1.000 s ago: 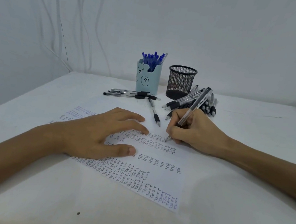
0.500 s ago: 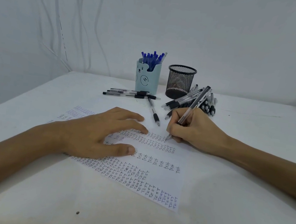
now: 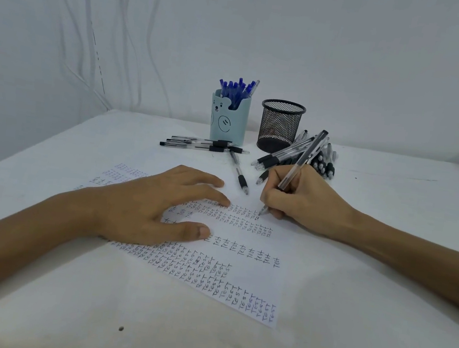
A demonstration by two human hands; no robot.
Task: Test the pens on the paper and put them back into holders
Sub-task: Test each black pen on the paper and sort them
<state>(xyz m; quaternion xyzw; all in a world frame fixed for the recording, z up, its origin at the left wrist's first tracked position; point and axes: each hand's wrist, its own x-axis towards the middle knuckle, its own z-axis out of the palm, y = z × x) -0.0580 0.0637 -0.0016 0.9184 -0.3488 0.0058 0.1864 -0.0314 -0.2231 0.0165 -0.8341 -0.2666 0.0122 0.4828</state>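
A white paper [image 3: 252, 282] covered in rows of the word "test" lies in the middle of the table. My left hand [image 3: 153, 207] rests flat on it with spread fingers. My right hand [image 3: 300, 200] grips a clear black pen [image 3: 301, 163], its tip touching the paper at the end of a written row. At the back stand a light blue bear holder [image 3: 228, 121] full of blue pens and a black mesh holder [image 3: 280, 126]. A pile of black pens [image 3: 320, 159] lies right of the mesh holder, partly hidden by my right hand.
Several black pens [image 3: 200, 143] lie in front of the blue holder, and one more pen [image 3: 239, 172] lies angled toward the paper. The white table [image 3: 377, 324] meets white walls at the back and left. A small dark speck [image 3: 121, 328] sits near the front edge.
The pen tip has shifted slightly along the row on the paper. My left hand stays pressed on the sheet.
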